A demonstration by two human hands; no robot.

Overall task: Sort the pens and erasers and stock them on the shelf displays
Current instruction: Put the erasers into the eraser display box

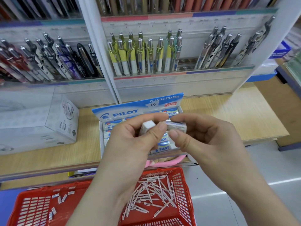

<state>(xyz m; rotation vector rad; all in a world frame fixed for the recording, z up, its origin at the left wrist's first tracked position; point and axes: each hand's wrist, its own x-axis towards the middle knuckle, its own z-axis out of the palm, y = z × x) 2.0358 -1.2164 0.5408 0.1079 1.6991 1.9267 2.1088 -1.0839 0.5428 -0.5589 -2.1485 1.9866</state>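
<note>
My left hand (132, 141) grips a white eraser (147, 127) between thumb and fingers. My right hand (200, 136) pinches a second sleeved eraser (176, 127) by its end. Both hands hover over the open blue and white Pilot eraser box (123, 111) on the wooden shelf, which holds rows of sleeved erasers (162, 148). Below, a red basket (184, 190) contains several pink pens (151, 196) on the right and several loose erasers (61, 197) on the left.
Pen displays stand behind: yellow and white pens (138, 54), patterned pens (228, 49) to the right, dark patterned pens (48, 59) to the left. A white carton (65, 123) sits left of the eraser box. A pink item (162, 162) lies under the shelf edge.
</note>
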